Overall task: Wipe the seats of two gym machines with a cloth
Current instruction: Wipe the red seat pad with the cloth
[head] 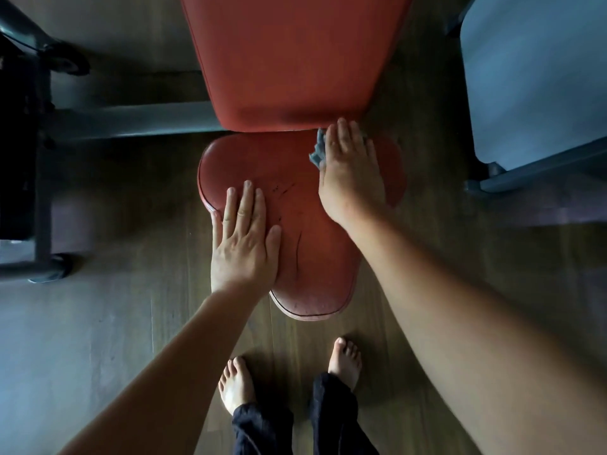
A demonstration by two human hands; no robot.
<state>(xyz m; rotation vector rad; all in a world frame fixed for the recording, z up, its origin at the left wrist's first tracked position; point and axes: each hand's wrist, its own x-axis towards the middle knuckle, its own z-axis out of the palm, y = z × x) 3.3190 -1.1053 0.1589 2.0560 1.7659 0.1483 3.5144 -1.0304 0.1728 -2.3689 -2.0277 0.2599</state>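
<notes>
Red is the seat (295, 178), grey-blue the cloth (318, 154), black the trousers (262, 428), brown wood-grain the floor (131, 323).

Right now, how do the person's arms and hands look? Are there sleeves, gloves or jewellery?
The left forearm and right forearm are bare, with no sleeve in view. The left hand and right hand wear no glove, ring or watch.

Two hands (244, 247) (349, 174), one cloth (318, 153), seemingly two red pads (292, 192) (292, 60).
</notes>
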